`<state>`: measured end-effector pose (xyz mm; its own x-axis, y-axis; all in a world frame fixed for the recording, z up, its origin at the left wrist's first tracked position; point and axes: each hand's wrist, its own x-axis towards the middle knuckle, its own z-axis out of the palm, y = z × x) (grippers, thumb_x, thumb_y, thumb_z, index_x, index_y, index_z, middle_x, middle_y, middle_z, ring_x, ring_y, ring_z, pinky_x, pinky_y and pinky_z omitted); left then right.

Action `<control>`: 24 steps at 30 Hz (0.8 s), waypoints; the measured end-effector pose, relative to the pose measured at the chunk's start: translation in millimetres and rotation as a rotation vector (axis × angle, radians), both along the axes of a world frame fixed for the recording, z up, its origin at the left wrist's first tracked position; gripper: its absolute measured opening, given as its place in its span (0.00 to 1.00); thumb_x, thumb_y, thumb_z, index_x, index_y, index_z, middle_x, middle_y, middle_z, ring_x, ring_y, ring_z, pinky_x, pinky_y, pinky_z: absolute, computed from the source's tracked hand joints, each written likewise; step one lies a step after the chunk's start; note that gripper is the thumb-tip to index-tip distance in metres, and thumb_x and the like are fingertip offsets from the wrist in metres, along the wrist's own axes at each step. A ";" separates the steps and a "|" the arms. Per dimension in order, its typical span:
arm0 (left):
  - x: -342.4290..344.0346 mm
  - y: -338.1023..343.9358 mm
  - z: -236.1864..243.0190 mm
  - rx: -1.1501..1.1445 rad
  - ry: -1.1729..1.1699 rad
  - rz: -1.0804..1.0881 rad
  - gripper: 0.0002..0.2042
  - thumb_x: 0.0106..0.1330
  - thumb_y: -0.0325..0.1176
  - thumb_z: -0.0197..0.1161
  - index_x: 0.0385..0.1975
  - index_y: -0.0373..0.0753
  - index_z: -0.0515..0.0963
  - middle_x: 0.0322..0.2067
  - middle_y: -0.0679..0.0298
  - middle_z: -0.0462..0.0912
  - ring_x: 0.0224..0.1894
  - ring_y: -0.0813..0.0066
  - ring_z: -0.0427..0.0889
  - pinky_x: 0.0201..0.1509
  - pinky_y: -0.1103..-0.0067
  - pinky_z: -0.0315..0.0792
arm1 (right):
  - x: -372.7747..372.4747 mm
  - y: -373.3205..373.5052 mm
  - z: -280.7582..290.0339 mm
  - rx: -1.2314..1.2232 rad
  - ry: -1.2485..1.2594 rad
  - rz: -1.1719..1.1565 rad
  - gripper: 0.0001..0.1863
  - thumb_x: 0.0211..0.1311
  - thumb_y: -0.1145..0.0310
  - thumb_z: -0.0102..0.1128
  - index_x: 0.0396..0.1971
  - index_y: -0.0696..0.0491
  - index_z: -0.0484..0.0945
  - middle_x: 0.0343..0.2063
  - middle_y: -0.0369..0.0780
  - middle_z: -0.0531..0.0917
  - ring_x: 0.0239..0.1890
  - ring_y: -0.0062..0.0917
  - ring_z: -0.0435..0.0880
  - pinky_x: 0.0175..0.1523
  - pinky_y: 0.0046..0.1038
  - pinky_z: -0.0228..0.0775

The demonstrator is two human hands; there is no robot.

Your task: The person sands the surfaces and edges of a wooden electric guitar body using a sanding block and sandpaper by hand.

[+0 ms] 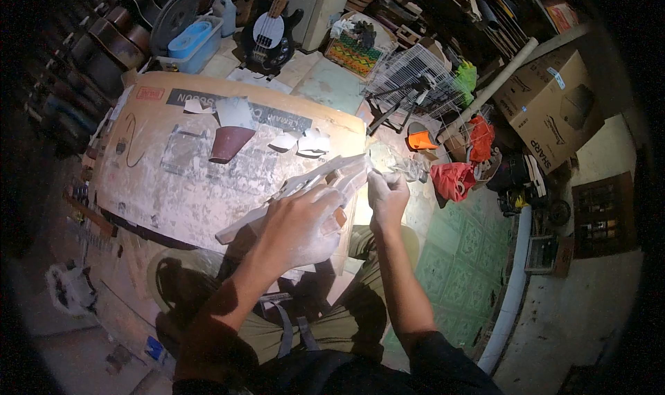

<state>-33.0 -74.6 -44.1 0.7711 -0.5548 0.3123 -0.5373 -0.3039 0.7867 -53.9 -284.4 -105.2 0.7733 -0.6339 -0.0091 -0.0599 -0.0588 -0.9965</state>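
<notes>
My left hand (301,222) grips a long pale wooden piece (325,173), dusty white, shaped like a guitar neck, and holds it slanted over the right edge of a cardboard-covered bench (166,180). My right hand (386,194) is closed at the piece's far end, fingers pinched on something small and pale that I cannot make out. Both hands are coated in white dust. My knees in olive trousers (360,312) show below.
On the cardboard lie torn sandpaper scraps (305,142) and a brown folded sheet (228,142). A black bass guitar (267,38), a blue tub (190,42), a wire cage (412,73), a large cardboard box (554,108) and red bags (454,177) stand around on the green tiled floor.
</notes>
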 end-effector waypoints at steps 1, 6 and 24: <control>0.3 -0.7 -1.1 0.005 -0.012 -0.004 0.18 0.48 0.29 0.65 0.43 0.40 0.78 0.36 0.54 0.82 0.37 0.48 0.84 0.40 0.62 0.79 | 3.4 -0.5 0.1 0.020 -0.034 -0.095 0.14 0.58 0.76 0.68 0.24 0.52 0.68 0.19 0.30 0.73 0.19 0.11 0.67 0.23 0.18 0.59; 2.5 0.9 -2.3 -0.005 -0.013 0.000 0.20 0.46 0.29 0.67 0.43 0.39 0.77 0.38 0.54 0.82 0.38 0.49 0.84 0.40 0.63 0.79 | -3.5 7.1 2.1 -0.052 -0.035 0.021 0.15 0.60 0.77 0.66 0.22 0.51 0.67 0.17 0.31 0.72 0.17 0.13 0.68 0.22 0.19 0.59; 4.9 2.1 -4.3 0.013 0.016 -0.005 0.20 0.47 0.31 0.67 0.44 0.40 0.77 0.36 0.52 0.82 0.39 0.48 0.83 0.41 0.62 0.78 | -1.3 2.0 -16.6 -0.070 -0.078 0.003 0.14 0.60 0.76 0.65 0.23 0.50 0.67 0.19 0.30 0.72 0.18 0.11 0.65 0.21 0.17 0.54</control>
